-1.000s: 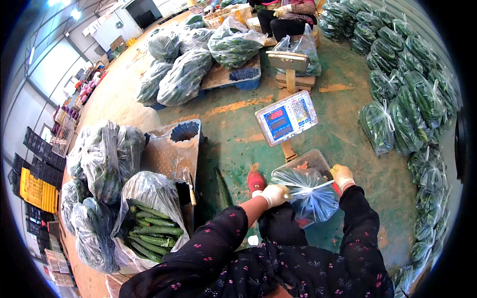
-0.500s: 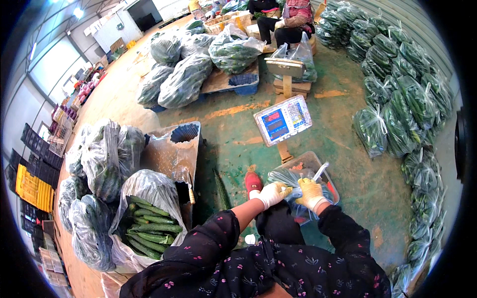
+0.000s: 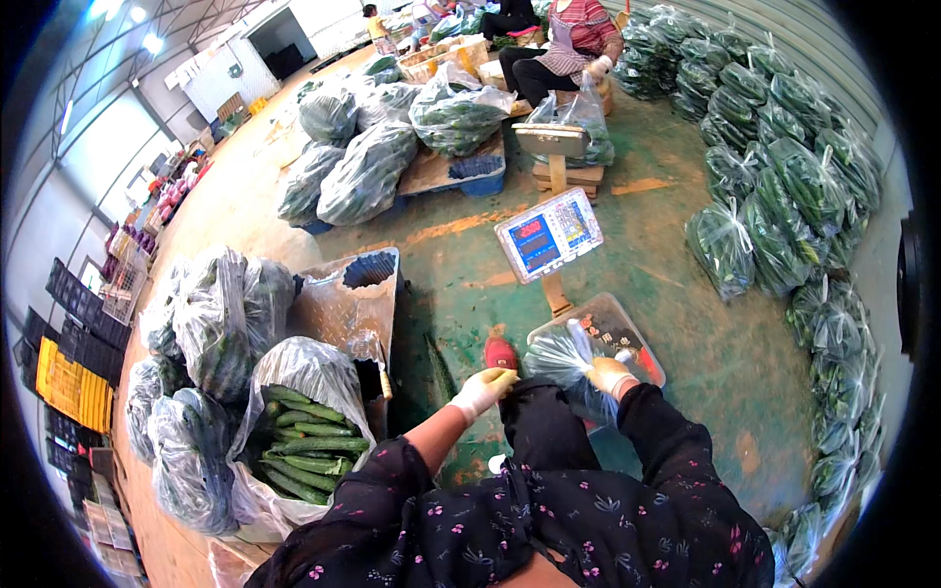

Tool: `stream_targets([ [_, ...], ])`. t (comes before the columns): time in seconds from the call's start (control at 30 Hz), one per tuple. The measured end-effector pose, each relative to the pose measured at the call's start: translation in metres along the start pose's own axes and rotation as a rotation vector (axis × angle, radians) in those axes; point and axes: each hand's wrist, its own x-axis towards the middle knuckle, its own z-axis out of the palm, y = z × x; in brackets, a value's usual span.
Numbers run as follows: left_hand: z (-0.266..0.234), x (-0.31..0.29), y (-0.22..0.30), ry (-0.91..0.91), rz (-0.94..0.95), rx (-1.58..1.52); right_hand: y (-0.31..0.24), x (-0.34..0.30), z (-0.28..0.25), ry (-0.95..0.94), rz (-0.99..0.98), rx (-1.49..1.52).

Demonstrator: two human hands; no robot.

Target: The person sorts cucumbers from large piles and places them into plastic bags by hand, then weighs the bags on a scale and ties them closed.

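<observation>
Head view: right hand (image 3: 608,373) gripping clear bag (image 3: 564,365), contents blurred; left hand (image 3: 482,390) fingers unclear.

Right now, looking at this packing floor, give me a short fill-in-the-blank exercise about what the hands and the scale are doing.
1. The right hand grips a clear plastic ____ that rests on the scale platform.
2. Both hands wear light-coloured ____; the left hand is held beside a red shoe.
3. The open sack at the person's left holds green ____.

Missing words: bag; gloves; cucumbers
</observation>
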Motion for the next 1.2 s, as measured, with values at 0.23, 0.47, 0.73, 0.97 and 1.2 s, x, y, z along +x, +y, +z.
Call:
stream_targets([
  [0.23,-0.068,-0.091,-0.102,0.178,-0.156,-0.365,0.092,-0.052,0.091,0.183,0.357,1.145],
  [0.47,-0.083,-0.146,-0.137,0.21,-0.291,-0.556,0.076,-0.197,0.086,0.268,0.243,2.269],
  [0.73,-0.075,-0.16,-0.097,-0.028,-0.257,-0.435,0.124,-0.275,0.128,0.548,0.64,2.358],
  [0.97,-0.051,-0.124,-0.085,-0.118,-0.037,0.056,0.179,-0.292,0.246,0.62,0.789,2.368],
  [1.2,-0.019,-0.145,-0.055,-0.121,-0.083,0.157,0.196,-0.307,0.267,0.472,1.014,1.222],
])
